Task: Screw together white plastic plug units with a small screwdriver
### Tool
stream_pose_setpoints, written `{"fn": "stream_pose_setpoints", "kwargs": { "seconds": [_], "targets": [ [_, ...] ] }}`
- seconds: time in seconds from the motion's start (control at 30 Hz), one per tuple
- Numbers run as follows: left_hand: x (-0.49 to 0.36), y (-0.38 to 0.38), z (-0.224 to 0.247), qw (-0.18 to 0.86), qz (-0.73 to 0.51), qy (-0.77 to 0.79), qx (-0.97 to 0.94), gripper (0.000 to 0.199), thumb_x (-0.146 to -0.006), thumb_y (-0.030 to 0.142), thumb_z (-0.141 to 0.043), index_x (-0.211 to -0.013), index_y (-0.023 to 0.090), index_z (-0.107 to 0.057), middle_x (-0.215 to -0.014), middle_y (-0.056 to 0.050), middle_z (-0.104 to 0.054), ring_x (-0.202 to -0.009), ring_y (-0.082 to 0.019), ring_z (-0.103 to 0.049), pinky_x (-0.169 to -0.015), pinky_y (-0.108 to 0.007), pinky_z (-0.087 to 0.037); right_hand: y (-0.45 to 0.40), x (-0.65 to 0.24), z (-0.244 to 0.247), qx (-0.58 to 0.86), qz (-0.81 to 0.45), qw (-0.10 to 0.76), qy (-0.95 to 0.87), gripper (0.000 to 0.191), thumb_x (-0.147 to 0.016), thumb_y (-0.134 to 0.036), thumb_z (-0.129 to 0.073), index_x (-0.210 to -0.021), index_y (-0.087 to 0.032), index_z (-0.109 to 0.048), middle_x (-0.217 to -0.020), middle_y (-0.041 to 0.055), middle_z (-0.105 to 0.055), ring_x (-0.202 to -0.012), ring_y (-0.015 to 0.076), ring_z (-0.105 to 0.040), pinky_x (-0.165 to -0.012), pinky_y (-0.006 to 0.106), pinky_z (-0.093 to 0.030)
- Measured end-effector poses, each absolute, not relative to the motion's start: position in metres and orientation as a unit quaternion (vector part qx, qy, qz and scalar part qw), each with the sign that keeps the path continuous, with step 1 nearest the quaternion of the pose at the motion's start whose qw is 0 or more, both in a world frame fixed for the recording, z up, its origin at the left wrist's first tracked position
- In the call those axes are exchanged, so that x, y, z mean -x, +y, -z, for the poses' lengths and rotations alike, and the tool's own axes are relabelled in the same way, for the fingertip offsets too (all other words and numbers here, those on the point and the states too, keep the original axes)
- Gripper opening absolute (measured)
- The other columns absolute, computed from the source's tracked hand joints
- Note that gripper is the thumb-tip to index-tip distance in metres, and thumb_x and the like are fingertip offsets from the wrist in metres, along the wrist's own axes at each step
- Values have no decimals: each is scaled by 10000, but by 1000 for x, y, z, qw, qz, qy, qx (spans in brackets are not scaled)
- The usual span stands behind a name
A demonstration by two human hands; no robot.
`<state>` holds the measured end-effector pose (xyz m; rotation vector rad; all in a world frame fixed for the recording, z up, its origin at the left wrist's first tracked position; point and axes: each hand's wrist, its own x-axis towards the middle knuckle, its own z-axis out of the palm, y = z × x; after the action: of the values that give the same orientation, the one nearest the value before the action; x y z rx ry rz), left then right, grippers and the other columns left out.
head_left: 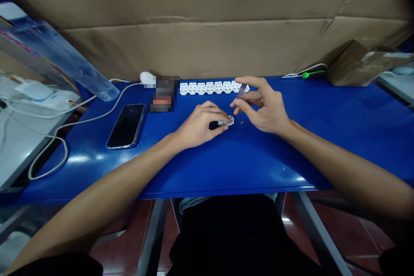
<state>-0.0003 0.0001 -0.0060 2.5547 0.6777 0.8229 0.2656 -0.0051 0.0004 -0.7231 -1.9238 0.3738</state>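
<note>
My left hand (pixel 202 125) rests on the blue table, thumb and fingers closed on a small white plastic part (pixel 221 123) that lies flat. The fingers hide some of it. Above and to the right, my right hand (pixel 267 105) pinches a small see-through purplish piece (pixel 241 91) between thumb and index finger, its exact kind unclear. A tiny brass-coloured piece (pixel 241 122), perhaps a screw, lies on the table between the hands. Behind them stands a row of several white plastic units (pixel 210 88); the right hand's fingers overlap its right end.
A phone (pixel 126 126) lies at left, beside a blurred-out object (pixel 163 95). White cable (pixel 66 155) loops along the table's left side. A long clear plastic package (pixel 71 58) leans at far left. At back right sit a cardboard box (pixel 352 64) and a green-tipped item (pixel 305 75). Cardboard (pixel 207 47) walls the back.
</note>
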Motion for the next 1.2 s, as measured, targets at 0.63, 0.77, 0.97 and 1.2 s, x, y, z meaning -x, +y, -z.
{"fn": "stream_pose_setpoints", "kwargs": {
  "seconds": [0.63,0.77,0.97,1.2],
  "targets": [
    [1,1,9,157,-287,255,-910,167,-1130,346,-803,-1248,321,-918,-1288,-9,-922,-1219,-294,-781,-1104,-497,-546,-5,-263,-1,288,-181,508,-791,480,-1163,-405,-714,-1623,-324,-602,-966,-35,-884,-796,181,-898,-802,333,-791],
    [2,1,9,157,-284,251,-912,165,-1133,337,-808,-1256,319,-916,-1307,-2,-919,-1229,-292,-782,-1111,-496,-539,-5,-263,-3,294,-178,506,-791,485,-1154,-389,-722,-1621,-319,-611,-964,-40,-894,-781,183,-897,-775,340,-787],
    [2,1,8,163,-276,253,-913,166,-1134,334,-810,-1261,317,-914,-1316,-5,-917,-1237,-297,-778,-1116,-506,-539,-5,-266,-9,291,-139,509,-798,469,-1149,-334,-705,-1611,-319,-627,-1109,-1,-927,-847,194,-905,-791,354,-777],
    [2,0,6,164,-274,263,-910,184,-1111,320,-828,-1273,323,-915,-1298,-5,-921,-1234,-297,-772,-1103,-495,-560,-2,-263,-4,286,-69,534,-793,454,-1113,-411,-794,-1550,-353,-688,-1013,-24,-874,-883,215,-895,-860,403,-814]
  ]
}}
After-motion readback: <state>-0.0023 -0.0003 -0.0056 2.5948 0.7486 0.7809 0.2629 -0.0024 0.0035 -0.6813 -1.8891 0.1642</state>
